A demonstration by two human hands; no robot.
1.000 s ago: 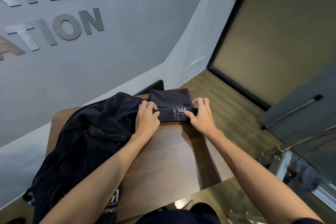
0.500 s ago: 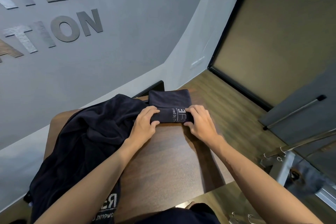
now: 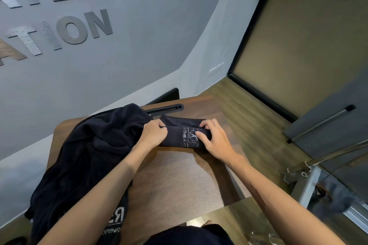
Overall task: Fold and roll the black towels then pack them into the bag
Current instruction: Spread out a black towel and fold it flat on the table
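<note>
A black towel (image 3: pixel 180 137), folded narrow and partly rolled, lies at the far side of the wooden table (image 3: pixel 179 181); a white printed logo faces up on the roll. My left hand (image 3: pixel 153 135) grips the roll's left end with curled fingers. My right hand (image 3: pixel 214 141) grips its right end, thumb and fingertips curled over the roll. A short flat stretch of the towel shows beyond the roll. To the left, a heap of black towels (image 3: pixel 85 155) drapes over the table's left side. A black piece with white lettering (image 3: pixel 117 223) hangs at the near left edge.
A black slot fitting (image 3: pixel 169 108) sits at the table's far edge, against a grey wall with raised letters. Wooden floor and a metal rack (image 3: pixel 310 167) lie to the right. The table's right edge drops off just past my right hand.
The roll has grown thicker and moved away from me, leaving less flat towel beyond it. Both hands went forward with it, and the logo has turned up into view.
</note>
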